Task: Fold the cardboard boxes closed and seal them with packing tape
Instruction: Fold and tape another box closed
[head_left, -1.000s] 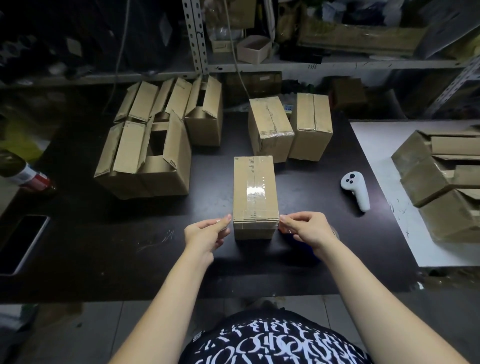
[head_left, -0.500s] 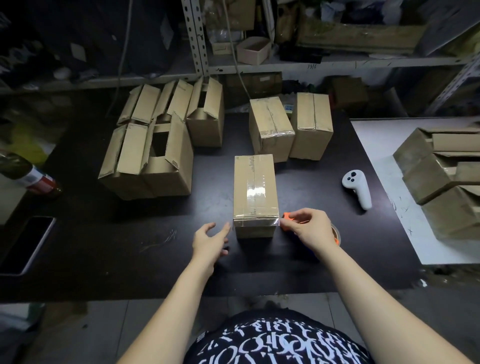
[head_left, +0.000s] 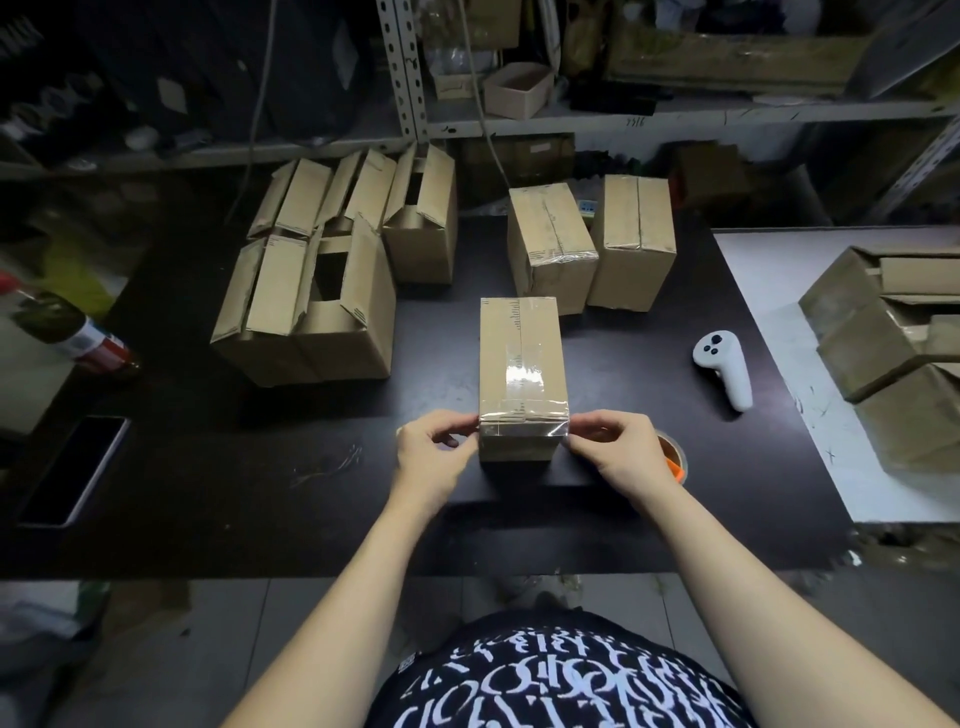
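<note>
While the taped box (head_left: 522, 364) stands on the counter (head_left: 260, 493), the left hand (head_left: 428, 457) and right hand (head_left: 621, 454) flank its near end, fingers (head_left: 454, 422) curled and pinching the clear tape strip (head_left: 522, 429) at its two near corners. A tape roll (head_left: 674, 460) lies just right of the box.

Packing stockroom: metal shelving (head_left: 410, 78), cardboard boxes (head_left: 311, 306)

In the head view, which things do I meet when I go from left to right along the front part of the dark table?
flat device with a dark screen → left hand → taped box → right hand → tape roll → white controller
</note>
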